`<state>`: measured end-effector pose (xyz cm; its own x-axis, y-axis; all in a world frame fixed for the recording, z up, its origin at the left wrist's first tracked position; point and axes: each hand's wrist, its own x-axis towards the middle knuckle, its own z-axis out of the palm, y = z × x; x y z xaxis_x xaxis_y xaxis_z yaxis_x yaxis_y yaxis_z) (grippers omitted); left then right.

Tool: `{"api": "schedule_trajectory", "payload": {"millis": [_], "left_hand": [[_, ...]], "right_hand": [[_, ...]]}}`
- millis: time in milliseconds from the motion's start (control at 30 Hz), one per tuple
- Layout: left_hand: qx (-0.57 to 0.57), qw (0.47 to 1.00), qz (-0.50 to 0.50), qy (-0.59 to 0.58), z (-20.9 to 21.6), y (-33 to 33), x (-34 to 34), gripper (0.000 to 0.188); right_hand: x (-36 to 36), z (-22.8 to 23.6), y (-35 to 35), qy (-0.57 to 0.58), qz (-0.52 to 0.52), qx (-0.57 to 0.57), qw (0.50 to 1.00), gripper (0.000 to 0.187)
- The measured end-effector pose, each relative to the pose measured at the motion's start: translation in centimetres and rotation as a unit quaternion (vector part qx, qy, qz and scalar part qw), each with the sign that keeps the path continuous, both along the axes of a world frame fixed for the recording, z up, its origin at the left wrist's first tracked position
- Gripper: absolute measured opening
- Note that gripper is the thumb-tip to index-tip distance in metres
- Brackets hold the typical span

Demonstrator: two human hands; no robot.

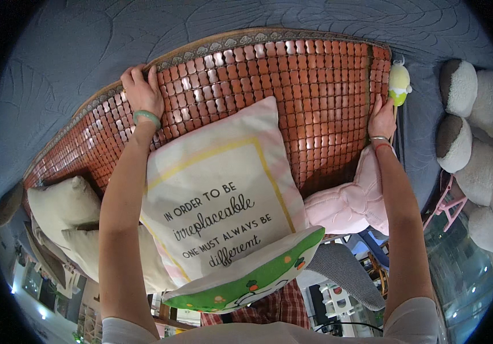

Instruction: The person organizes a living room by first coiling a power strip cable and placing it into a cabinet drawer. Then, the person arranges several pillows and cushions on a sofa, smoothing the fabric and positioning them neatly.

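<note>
A reddish-brown tile seat mat (326, 103) with a patterned fabric border lies over a grey-blue cushioned surface. At its far edge, left of the middle, my left hand (143, 94) is closed on the border, thumb and fingers bent over it. My right hand (383, 119) is closed at the mat's right end, round a thin stick topped by a small yellow-green toy (399, 86); some of its fingers are hidden. A white pillow with a yellow frame and dark lettering (217, 189) leans on the mat between my forearms. Nearer me is a green-and-white patterned cushion (269, 275).
A pink cushion (344, 203) sits by my right forearm. Cream cushions (65, 206) are piled at left. Grey and white plush shapes (476, 137) line the right side, with a pink plastic frame (446, 203) near them. The grey-blue fabric (86, 74) stretches behind the mat.
</note>
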<state>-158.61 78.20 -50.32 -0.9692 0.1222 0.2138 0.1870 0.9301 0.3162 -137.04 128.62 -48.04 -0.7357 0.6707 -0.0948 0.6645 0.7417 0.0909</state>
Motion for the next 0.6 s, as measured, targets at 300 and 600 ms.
{"api": "schedule_trajectory", "payload": {"millis": [300, 600], "left_hand": [[0.074, 0.996, -0.032, 0.048, 0.7, 0.0, 0.0, 0.035], [-0.054, 0.970, -0.237, 0.007, 2.9, 1.0, 1.3, 0.036]], "right_hand": [[0.7, 3.7, 0.3, 0.116, 0.050, -0.181, 0.975, 0.049], [2.4, 6.3, -3.3, -0.061, 0.120, 0.073, 0.988, 0.053]]}}
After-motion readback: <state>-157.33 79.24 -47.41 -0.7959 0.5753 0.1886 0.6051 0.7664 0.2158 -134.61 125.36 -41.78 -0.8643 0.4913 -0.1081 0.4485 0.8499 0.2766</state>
